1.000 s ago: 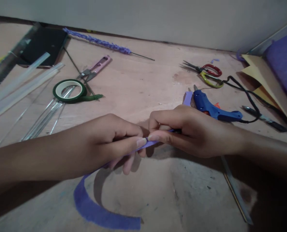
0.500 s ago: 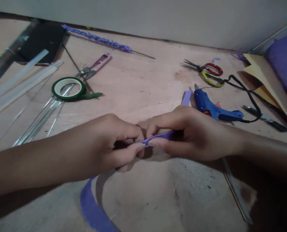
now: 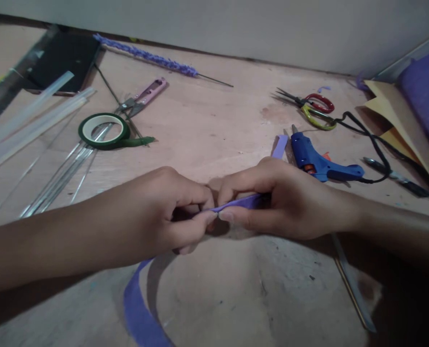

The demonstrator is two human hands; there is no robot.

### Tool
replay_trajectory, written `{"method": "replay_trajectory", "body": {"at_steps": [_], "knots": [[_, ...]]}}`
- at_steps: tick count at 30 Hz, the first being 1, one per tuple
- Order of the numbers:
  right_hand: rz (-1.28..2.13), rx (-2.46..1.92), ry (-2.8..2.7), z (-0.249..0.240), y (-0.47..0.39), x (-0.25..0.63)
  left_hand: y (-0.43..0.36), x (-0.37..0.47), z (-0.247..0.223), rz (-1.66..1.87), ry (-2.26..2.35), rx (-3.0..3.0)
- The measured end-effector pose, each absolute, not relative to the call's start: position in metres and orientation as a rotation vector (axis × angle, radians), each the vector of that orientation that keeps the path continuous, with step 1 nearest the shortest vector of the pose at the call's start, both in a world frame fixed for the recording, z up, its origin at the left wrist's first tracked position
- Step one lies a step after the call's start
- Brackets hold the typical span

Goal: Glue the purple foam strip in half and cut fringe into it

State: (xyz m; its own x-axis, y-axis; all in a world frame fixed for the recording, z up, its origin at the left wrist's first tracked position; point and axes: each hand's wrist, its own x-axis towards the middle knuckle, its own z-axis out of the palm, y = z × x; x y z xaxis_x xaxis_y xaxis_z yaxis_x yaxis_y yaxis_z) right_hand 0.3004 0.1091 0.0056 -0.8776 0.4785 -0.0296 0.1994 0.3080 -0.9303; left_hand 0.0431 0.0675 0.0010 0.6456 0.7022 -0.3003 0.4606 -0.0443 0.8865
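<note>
A long purple strip, paper or fabric, runs between my two hands over the middle of the table. My left hand is closed, pinching it between thumb and fingers. Close beside, thumb tip almost at the left thumb, my right hand pinches the same strip, which is narrowed and folded at the pinch. One end hangs in a loose curve below my left hand; the other shows beyond my right hand. Parts of the strip are hidden inside both palms.
A blue glue gun with a black cord lies past my right hand, near scissors and a pen-like tool. To the left are green tape, pink snips, glue sticks, wires and a phone. A purple fringed stem lies behind.
Both hands stay close together on the strip, with only slight finger movement. The hanging curve of the strip has shifted a little to the right.
</note>
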Motion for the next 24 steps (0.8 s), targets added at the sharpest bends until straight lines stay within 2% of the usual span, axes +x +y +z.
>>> {"method": "replay_trajectory", "body": {"at_steps": [9,14,20,24], "knots": [[1.904,-0.744,-2.165,0.017,0.117,0.302,0.073,0.039,0.008,0.172,0.938,1.596],[1.917,-0.802,-2.026,0.016,0.117,0.301,0.080,0.034,0.012,0.153,0.909,1.436],[1.552,-0.929,-1.735,0.004,0.126,0.298,0.083,0.034,0.014,0.158,0.894,1.302],[1.333,-0.858,-1.582,0.011,0.149,0.307,0.083,0.033,0.013,0.131,0.891,1.319]]}}
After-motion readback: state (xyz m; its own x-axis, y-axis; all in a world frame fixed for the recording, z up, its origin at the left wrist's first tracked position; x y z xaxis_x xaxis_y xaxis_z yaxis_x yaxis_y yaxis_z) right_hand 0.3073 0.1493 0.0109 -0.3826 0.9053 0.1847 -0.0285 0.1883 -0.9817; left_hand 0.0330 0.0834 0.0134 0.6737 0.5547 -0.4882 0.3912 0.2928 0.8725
